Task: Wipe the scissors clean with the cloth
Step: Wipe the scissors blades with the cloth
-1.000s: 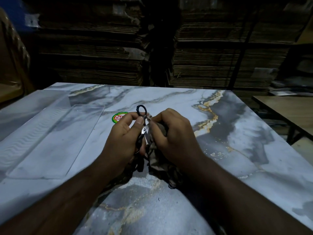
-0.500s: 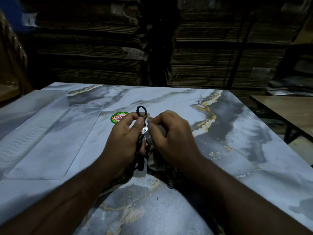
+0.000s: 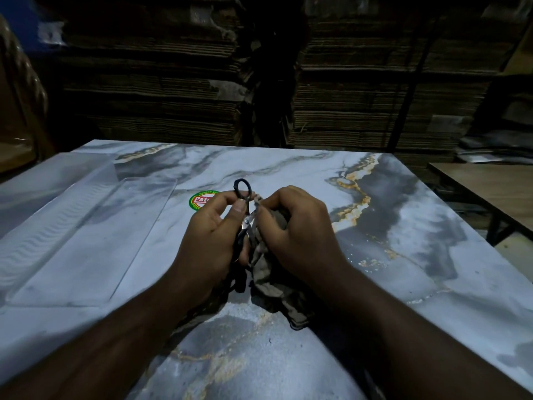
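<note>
Scissors (image 3: pixel 245 217) sit much as they did a moment ago, held above the marble-patterned table (image 3: pixel 403 241), one black loop poking above the left hand (image 3: pixel 212 238), whose thumb and fingers pinch the handle. The right hand (image 3: pixel 297 229) pinches the brown cloth (image 3: pixel 268 281) against the blade. Beyond, a round sticker (image 3: pixel 199 201) reads "Pat", the rest hidden.

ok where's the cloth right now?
Centre of the head view: the cloth is bunched in the right hand, pressed to the scissors that the left hand holds, its tail on the table.
</note>
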Available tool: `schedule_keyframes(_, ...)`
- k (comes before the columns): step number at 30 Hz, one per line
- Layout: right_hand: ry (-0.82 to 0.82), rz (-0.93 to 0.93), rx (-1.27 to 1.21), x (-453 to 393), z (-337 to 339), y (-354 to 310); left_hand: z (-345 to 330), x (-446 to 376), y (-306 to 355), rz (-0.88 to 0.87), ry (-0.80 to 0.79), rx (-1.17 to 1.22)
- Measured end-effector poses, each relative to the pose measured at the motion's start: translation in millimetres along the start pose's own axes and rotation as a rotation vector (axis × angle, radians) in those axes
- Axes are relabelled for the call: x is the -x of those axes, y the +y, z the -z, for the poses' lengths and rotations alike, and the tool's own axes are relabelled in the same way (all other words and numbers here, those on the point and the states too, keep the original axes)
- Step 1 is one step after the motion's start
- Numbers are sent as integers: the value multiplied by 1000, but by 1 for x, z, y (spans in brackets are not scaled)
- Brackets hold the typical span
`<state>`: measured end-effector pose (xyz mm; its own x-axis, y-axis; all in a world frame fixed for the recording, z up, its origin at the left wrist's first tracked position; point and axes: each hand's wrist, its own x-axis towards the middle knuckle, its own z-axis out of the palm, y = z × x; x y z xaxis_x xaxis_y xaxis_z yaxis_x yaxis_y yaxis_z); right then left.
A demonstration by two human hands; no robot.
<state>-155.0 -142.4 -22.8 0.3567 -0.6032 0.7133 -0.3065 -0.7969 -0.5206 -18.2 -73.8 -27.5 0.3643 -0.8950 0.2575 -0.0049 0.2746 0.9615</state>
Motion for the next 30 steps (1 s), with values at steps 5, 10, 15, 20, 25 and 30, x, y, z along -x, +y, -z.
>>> schedule_keyframes(5, -90, 89, -29, 8, 1, -7, 1, -1, -1, 4, 20, -10)
schedule_keyframes(10, -175, 233, -36, 6, 8, -2, 3, -1, -1, 33, 13, 40)
schedule_keyframes(15, -86, 171, 0, 2, 3, 5, 3, -1, -1, 23, -8, 50)
schedule_keyframes(20, -123, 160, -28, 5, 4, 2, 3, -1, 0, 16, -6, 10)
schedule_keyframes(25, -44, 58, -6, -2, 6, 10, 2, -1, 0, 31, -16, 31)
schedule_keyframes(30, -128, 164, -20, 6, 7, 3, 1, 1, 3, 24, -19, 36)
